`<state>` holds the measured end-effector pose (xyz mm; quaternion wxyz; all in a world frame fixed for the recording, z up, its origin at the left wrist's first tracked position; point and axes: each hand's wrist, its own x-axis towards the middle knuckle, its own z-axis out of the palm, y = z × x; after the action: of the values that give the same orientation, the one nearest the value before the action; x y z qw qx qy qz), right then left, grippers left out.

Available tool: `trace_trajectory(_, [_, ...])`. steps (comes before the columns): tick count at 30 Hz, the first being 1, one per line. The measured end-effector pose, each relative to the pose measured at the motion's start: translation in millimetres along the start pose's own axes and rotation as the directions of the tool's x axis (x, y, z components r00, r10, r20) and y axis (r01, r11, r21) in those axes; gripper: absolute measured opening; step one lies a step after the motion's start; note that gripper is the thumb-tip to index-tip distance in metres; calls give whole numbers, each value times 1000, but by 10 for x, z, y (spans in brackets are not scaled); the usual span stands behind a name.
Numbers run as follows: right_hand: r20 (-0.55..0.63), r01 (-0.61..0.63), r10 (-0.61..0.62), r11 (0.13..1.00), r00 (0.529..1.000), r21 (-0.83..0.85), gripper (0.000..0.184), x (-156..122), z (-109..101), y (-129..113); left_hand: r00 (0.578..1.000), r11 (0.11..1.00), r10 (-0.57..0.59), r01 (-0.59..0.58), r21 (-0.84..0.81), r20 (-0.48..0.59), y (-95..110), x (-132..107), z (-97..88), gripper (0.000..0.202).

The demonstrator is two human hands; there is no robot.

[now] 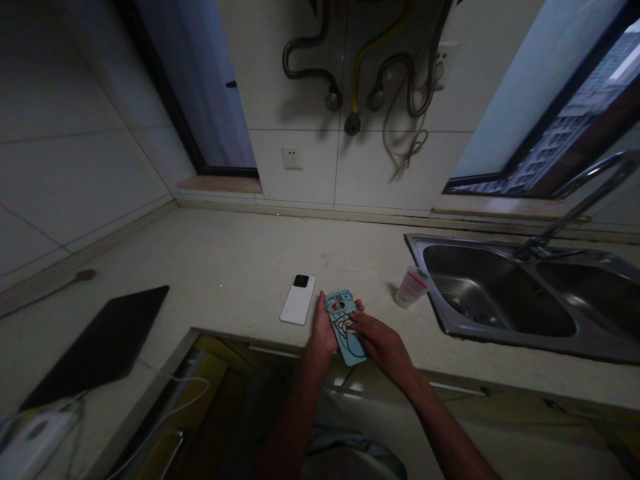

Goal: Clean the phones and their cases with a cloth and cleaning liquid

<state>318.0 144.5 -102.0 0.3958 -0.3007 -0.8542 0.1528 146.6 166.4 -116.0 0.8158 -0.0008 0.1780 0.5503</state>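
A light blue phone case [339, 309] with a cartoon drawing and camera cut-outs is held over the counter's front edge. My left hand [323, 328] grips it from the left side, fingers wrapped behind it. My right hand [376, 339] presses its fingers on the case's lower front. A white phone [298, 300] with a black camera block lies face down on the counter just left of my left hand, apart from it.
A small clear plastic cup [411, 287] stands beside the steel sink [500, 333] with its tap [585, 193] at right. A black board [97, 347] lies at left, with a white device and cable [35, 440] near the lower-left corner. Wall socket [292, 158] and hoses behind.
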Motion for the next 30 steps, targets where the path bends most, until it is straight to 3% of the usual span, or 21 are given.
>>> trace_trajectory(11, [-23,-61,59,992,998,-111,28,190,145,57,1000,1000,-2,2,7,-10,-23,1,85,71])
trace_trajectory(20, [33,-109,116,981,993,-161,30,315,194,52,1000,999,4,-4,38,11,-15,-17,136,71])
trace_trajectory(30, [38,-118,126,980,991,-162,29,371,187,-19,999,999,45,-44,27,-8,-11,11,74,63])
